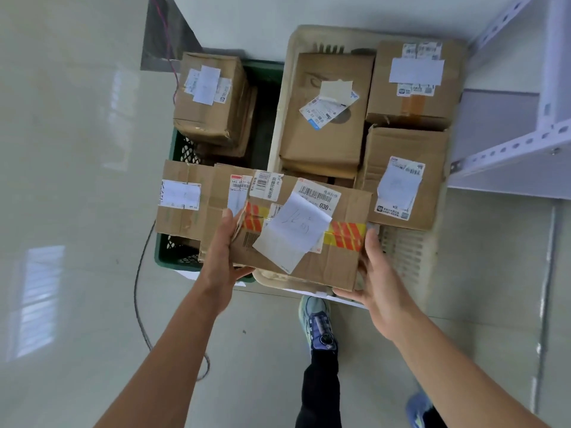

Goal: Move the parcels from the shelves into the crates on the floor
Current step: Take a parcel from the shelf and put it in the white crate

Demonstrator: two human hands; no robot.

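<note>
I hold a flat cardboard parcel (309, 230) with red-and-yellow tape and a loose white slip over the near edges of two crates on the floor. My left hand (227, 251) grips its left end, thumb on top. My right hand (375, 270) grips its right end from beside and below. The beige crate (408, 251) on the right carries three brown parcels (327, 118). The green crate (173, 257) on the left holds a tall parcel (210, 97) at its far end and a flat parcel (182, 199) lying across its near end.
A white metal shelf unit (522, 140) stands at the right, its visible shelf bare. A dark cable (139, 291) curls over the pale tiled floor left of the green crate. My foot in a blue shoe (318, 325) stands just before the crates.
</note>
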